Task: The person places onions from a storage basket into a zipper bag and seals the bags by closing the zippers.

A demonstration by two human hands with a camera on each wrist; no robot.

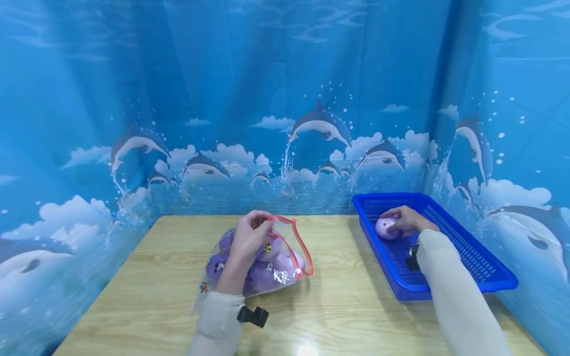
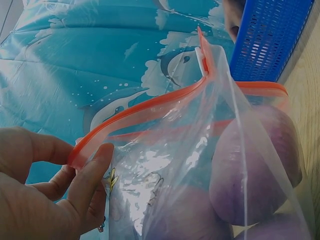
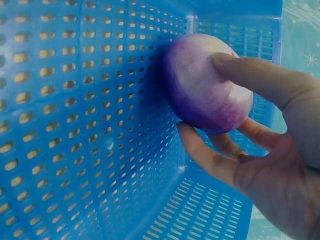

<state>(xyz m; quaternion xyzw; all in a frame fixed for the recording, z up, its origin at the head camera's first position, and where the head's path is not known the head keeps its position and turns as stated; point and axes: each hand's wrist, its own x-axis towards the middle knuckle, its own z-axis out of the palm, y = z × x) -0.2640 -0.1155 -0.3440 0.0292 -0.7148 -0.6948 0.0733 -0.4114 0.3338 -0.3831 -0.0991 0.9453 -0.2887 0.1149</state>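
A clear zip bag (image 1: 282, 279) with a red-edged mouth and small printed figures lies on the table, holding several purple onions (image 2: 252, 170). My left hand (image 1: 249, 235) pinches the red edge of its mouth between thumb and fingers, and the mouth gapes toward the right. Over at the right, my right hand (image 1: 409, 221) is inside a blue perforated basket (image 1: 445, 264). It grips one round purple-and-white onion (image 3: 200, 90), thumb on the near side and fingertips beneath. That onion is close to the basket floor; whether it touches is unclear.
The wooden table (image 1: 151, 282) carries the bag at its middle, and the basket stands along its right side. A blue curtain (image 1: 267, 99) printed with dolphins hangs behind the table and at both sides. Dark straps with small devices sit on both wrists.
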